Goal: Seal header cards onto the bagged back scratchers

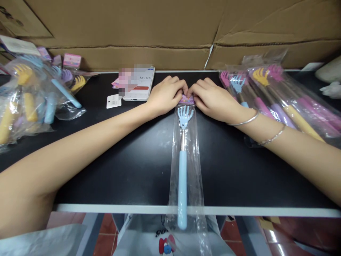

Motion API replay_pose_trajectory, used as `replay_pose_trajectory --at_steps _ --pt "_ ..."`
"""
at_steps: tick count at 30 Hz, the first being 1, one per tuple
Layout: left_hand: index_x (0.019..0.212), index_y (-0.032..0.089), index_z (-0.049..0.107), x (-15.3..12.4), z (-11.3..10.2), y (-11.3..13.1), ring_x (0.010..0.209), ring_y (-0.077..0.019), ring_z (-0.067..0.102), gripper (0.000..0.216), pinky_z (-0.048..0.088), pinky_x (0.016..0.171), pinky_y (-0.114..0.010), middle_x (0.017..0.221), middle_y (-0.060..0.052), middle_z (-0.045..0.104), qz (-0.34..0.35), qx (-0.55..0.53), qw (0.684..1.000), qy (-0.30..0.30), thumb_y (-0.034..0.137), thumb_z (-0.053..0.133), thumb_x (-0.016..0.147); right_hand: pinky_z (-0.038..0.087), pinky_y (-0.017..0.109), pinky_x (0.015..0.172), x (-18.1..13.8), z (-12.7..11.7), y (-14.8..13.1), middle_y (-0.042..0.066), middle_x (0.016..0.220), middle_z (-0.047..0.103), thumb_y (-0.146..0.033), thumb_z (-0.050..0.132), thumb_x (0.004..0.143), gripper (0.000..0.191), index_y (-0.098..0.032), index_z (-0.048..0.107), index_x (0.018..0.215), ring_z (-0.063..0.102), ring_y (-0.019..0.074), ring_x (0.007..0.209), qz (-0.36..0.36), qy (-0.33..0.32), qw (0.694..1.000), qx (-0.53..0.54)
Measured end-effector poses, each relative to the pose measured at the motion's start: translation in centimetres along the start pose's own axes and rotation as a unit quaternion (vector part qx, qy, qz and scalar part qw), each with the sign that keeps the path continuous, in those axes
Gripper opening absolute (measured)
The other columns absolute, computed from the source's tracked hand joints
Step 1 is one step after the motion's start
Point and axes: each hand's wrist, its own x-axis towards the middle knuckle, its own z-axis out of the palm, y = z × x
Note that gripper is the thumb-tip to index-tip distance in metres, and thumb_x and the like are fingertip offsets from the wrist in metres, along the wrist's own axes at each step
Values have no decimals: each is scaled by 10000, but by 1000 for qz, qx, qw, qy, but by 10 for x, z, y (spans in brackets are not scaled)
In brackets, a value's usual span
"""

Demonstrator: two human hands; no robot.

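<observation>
A blue back scratcher lies in a clear plastic sleeve on the black table, its handle end hanging over the near edge. A pink header card sits at the sleeve's far end. My left hand and my right hand meet there, fingers curled and pressed down on the card from either side. Two bracelets circle my right wrist.
A pile of bagged scratchers lies at the left; a row of bagged ones at the right. A phone and a white tag rest near my left hand. Cardboard boxes wall the back. A white bag hangs below the table's edge.
</observation>
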Motion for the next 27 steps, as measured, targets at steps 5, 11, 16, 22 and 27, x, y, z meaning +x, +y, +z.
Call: replay_pose_trajectory --at_steps 5,11,16,22,27 --pt "1038 209 670 0 0 0 1110 -261 567 304 442 1039 -410 1069 -72 656 -1 0 1000 -2 159 397 912 432 393 855 0 0 0 147 1062 619 -282 308 966 301 -164 564 1074 520 272 1060 5 0 1000 5" --pt "1043 206 668 1 -1 0 1112 -264 564 298 443 1025 -401 1074 -73 649 -7 0 1000 -6 162 403 913 433 392 866 0 1 0 145 1062 614 -290 315 971 300 -165 563 1084 519 270 1068 9 -3 1000 12" --pt "1041 214 666 1 -1 0 1118 -267 561 297 448 1011 -394 1081 -70 649 -8 2 1000 -8 163 400 919 445 383 863 0 2 0 135 1051 616 -306 313 977 310 -173 568 1089 519 261 1063 7 5 1000 5" --pt "1030 227 667 0 -2 1 1114 -265 560 297 447 1003 -389 1083 -70 653 -6 1 1000 -9 168 397 922 454 392 874 1 -3 -2 134 1067 614 -290 297 976 325 -179 583 1081 512 261 1067 12 -8 1000 0" --pt "1041 226 669 0 -2 0 1118 -265 559 303 454 999 -389 1093 -73 651 -5 -3 1000 -10 168 395 923 460 403 879 2 -11 -5 153 1092 609 -255 293 967 341 -150 590 1097 502 267 1075 18 -39 999 1"
